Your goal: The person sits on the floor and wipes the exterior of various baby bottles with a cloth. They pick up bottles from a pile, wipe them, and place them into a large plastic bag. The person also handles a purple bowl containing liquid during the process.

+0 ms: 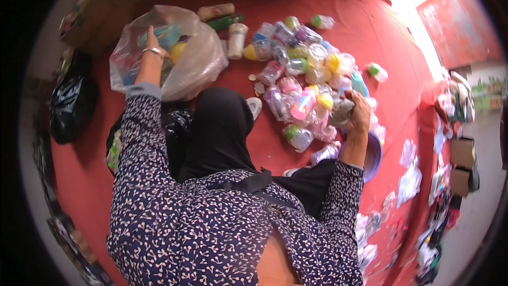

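Now we sort baby bottles from the pile [301, 74] on the red floor cloth [370, 26] into the clear plastic bag [196, 63]. Our left hand [152, 47] reaches into the bag's mouth, fingers wrapped around a teal bottle [165, 34]. Our right hand [360, 114] sits at the pile's near edge, fingers closed on a grey-capped bottle [339, 112]. We judge it best to let go low inside the bag and keep its mouth held wide.

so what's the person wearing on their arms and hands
Both arms are in long navy sleeves with a small pale leaf-like print. The left sleeve ends in a grey cuff, and a silver bangle circles that wrist. The right sleeve shows no cuff. No gloves.
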The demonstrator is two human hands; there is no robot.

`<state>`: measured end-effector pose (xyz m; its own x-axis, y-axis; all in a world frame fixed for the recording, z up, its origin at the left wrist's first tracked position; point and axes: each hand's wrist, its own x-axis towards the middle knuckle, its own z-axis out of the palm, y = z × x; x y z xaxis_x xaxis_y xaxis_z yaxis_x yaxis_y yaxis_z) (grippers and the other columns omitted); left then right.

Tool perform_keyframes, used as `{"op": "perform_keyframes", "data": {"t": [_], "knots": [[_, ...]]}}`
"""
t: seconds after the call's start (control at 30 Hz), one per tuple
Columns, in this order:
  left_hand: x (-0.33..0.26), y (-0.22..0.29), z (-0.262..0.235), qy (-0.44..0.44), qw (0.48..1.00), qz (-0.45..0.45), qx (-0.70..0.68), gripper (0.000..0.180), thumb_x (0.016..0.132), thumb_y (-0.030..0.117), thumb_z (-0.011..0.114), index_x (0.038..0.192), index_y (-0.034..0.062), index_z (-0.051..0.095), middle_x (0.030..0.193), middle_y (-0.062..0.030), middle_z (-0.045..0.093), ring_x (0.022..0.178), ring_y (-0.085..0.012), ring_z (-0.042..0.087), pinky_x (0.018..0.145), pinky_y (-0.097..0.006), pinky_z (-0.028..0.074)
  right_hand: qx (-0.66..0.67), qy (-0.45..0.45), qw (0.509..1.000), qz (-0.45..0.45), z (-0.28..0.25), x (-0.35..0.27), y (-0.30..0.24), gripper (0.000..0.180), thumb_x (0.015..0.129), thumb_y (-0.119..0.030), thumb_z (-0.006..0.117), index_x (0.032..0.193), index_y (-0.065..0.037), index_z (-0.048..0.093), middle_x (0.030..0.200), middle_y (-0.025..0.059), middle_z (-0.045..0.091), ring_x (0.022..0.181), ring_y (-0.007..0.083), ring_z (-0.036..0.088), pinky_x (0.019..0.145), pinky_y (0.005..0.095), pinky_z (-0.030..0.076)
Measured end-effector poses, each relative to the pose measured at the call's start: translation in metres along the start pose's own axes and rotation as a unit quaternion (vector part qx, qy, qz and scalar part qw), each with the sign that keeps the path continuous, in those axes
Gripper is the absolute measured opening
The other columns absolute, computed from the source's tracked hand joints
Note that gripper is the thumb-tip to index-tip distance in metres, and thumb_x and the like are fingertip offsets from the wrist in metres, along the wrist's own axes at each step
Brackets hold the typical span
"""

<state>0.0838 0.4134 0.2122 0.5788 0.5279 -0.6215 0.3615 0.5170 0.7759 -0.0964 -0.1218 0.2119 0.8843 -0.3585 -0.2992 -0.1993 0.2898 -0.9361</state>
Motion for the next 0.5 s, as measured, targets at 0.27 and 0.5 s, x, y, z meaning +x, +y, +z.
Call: {"op": "perform_keyframes", "data": {"t": [0.27, 0.5], "knots": [[-0.131, -0.028, 0.069, -0.134, 0.961, 0.243, 0.017, 0.068, 0.069, 0.013, 0.066, 0.128, 0.0114, 0.033, 0.124, -0.0119, 0.043, 0.118, -0.0292, 0.038, 0.099, -0.057, 0.019, 0.057, 0.096, 0.994, -0.020, -0.015, 0.004, -0.012, 0.021, 0.089, -0.013, 0.045, 0.087, 0.003, 0.057, 0.072, 0.0091, 0.057, 0.059, 0.0151, 0.056, 0.052, 0.0258, 0.049], [-0.201, -0.211, 0.136, -0.536, 0.652, 0.405, 0.352, 0.031, 0.073, 0.002, 0.056, 0.102, 0.0058, 0.048, 0.093, -0.0076, 0.056, 0.084, -0.0182, 0.056, 0.074, -0.028, 0.047, -0.153, 0.142, 0.974, -0.085, -0.030, 0.027, 0.001, 0.021, 0.077, -0.020, 0.060, 0.075, 0.001, 0.064, 0.059, 0.0086, 0.059, 0.052, 0.0140, 0.055, 0.047, 0.0264, 0.044]]}}
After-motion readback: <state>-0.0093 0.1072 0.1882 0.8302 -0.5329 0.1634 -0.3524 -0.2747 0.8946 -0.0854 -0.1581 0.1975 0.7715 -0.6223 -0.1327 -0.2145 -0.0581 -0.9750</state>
